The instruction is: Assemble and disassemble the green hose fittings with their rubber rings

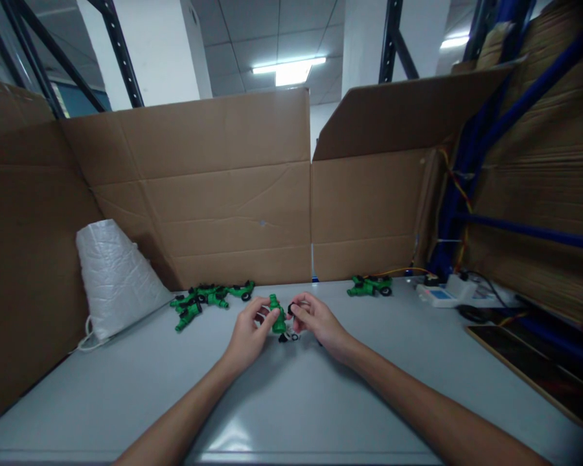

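Note:
Near the middle of the table, my left hand (249, 331) is closed on a green toy vehicle body (276, 313), its thumb and fingers pinching the left side. My right hand (321, 321) pinches a small black wheel (290, 309) just to the right of that body. Whether wheel and body touch, I cannot tell. Small black and white parts (288, 337) show below the green body; whether they lie on the table or are fixed to it is unclear.
Several green toy vehicles with black wheels (208, 296) lie at the back left. More green toys (370, 285) sit at the back right. A white padded bag (119, 278) leans at left; a power strip (447, 294) lies at right. Cardboard walls (233, 200) border the table (291, 401).

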`<act>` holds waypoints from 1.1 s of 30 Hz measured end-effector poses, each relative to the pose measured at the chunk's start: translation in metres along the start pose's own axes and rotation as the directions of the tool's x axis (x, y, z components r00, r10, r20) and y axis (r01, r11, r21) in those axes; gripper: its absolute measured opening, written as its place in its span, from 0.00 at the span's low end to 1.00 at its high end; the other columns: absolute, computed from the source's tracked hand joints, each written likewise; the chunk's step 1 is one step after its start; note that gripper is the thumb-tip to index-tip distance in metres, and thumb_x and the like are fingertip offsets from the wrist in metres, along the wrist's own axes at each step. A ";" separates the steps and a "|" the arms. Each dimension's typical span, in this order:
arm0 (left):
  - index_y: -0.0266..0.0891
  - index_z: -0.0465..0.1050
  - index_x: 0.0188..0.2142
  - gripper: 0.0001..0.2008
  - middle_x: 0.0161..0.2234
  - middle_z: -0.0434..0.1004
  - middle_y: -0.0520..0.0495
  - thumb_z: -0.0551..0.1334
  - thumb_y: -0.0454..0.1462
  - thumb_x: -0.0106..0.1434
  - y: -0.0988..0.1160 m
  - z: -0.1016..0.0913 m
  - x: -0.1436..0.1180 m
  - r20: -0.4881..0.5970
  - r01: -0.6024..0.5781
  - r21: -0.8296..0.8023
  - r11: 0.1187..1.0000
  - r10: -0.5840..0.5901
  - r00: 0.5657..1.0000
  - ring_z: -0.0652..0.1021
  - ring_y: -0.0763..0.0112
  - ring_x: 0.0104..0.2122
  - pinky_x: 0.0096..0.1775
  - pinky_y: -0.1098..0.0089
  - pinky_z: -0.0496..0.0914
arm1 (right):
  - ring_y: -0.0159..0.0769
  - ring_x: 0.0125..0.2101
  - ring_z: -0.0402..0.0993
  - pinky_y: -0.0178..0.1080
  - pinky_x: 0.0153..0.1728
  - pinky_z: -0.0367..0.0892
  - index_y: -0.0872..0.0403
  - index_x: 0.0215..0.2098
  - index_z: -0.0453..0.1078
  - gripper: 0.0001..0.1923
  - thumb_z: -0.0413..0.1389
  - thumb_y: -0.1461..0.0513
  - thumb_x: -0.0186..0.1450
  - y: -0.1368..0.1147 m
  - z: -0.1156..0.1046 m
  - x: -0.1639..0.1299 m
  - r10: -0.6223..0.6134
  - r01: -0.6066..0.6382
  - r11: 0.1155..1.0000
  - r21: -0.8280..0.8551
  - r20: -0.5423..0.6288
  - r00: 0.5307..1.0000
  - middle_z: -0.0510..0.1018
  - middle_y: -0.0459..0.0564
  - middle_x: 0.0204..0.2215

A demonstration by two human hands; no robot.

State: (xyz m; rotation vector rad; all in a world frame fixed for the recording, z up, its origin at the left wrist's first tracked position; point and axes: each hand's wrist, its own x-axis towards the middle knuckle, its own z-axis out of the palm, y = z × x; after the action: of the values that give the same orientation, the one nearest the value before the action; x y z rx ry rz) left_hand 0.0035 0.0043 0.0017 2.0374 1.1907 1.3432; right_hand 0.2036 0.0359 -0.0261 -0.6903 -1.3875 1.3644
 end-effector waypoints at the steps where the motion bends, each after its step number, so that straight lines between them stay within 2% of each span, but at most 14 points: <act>1: 0.39 0.77 0.45 0.17 0.40 0.78 0.45 0.61 0.50 0.72 0.000 0.000 0.000 0.003 -0.005 0.005 1.000 0.005 1.000 0.78 0.65 0.38 0.40 0.68 0.71 | 0.33 0.24 0.73 0.36 0.28 0.68 0.51 0.41 0.66 0.28 0.66 0.40 0.60 -0.001 0.001 -0.001 -0.004 0.004 1.000 -0.009 0.005 1.000 0.80 0.48 0.32; 7: 0.40 0.77 0.45 0.15 0.40 0.77 0.45 0.61 0.49 0.73 0.000 -0.003 -0.003 0.025 -0.061 0.066 0.996 0.059 0.998 0.77 0.65 0.37 0.40 0.68 0.71 | 0.31 0.21 0.70 0.34 0.24 0.63 0.51 0.45 0.68 0.27 0.64 0.41 0.63 -0.006 0.002 -0.003 -0.037 0.038 0.996 -0.077 0.015 0.999 0.79 0.44 0.28; 15: 0.40 0.77 0.46 0.15 0.39 0.76 0.44 0.60 0.48 0.73 0.007 -0.004 -0.004 0.087 -0.136 0.124 0.983 0.125 0.988 0.76 0.64 0.38 0.42 0.66 0.71 | 0.30 0.20 0.69 0.34 0.23 0.63 0.53 0.43 0.72 0.27 0.64 0.40 0.63 -0.006 0.004 -0.003 -0.018 0.024 0.997 -0.077 0.069 0.997 0.78 0.45 0.26; 22: 0.40 0.77 0.44 0.13 0.40 0.76 0.45 0.61 0.47 0.73 0.001 -0.005 -0.002 0.065 -0.099 0.109 0.989 0.092 0.994 0.77 0.65 0.38 0.39 0.68 0.70 | 0.30 0.24 0.71 0.35 0.26 0.67 0.53 0.48 0.75 0.27 0.71 0.47 0.58 -0.002 0.004 -0.003 -0.032 0.032 0.999 0.001 0.098 0.995 0.76 0.45 0.31; 33: 0.41 0.76 0.49 0.14 0.42 0.77 0.44 0.58 0.46 0.75 -0.002 -0.002 -0.001 0.052 -0.093 0.096 0.991 0.088 0.995 0.78 0.63 0.40 0.42 0.66 0.71 | 0.30 0.22 0.69 0.34 0.25 0.64 0.54 0.46 0.78 0.25 0.62 0.43 0.66 0.006 0.002 -0.001 -0.074 0.086 0.990 -0.114 0.101 0.992 0.78 0.46 0.29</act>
State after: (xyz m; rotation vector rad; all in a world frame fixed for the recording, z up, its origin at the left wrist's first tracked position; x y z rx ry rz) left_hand 0.0006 0.0041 0.0005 2.2037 1.1776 1.2928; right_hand 0.2010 0.0355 -0.0315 -0.6458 -1.5667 1.2742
